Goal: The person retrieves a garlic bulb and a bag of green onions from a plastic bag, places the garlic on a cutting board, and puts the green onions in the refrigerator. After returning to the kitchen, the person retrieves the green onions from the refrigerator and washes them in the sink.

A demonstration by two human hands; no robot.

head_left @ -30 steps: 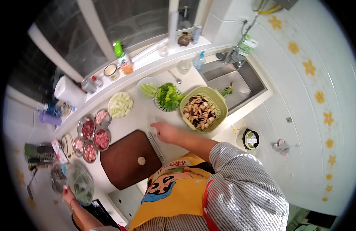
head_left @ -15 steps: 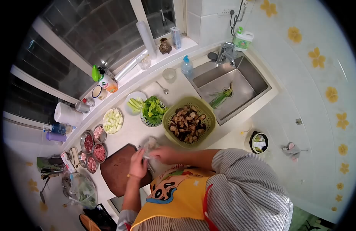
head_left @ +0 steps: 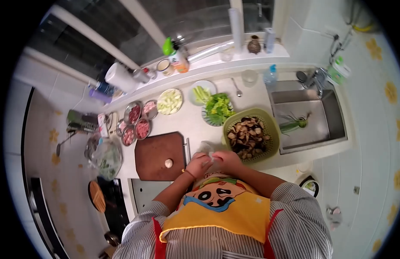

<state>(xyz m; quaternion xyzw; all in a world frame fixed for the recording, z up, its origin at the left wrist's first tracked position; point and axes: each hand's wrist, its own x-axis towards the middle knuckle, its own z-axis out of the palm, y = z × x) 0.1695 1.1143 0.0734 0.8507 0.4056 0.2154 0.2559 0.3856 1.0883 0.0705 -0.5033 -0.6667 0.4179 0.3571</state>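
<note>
The left hand (head_left: 199,164) and right hand (head_left: 228,162), both curled narrow, grip a clear plastic bag (head_left: 208,147); it spreads toward twelve o'clock; the brown cutting board (head_left: 159,149) lies at nine o'clock; the green colander (head_left: 275,134) at two

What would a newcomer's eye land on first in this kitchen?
Probably the yellow apron with its cartoon face, at the bottom centre. Just above, the left hand and right hand are close together. Then the big green basket of cut food, to their right.
</note>
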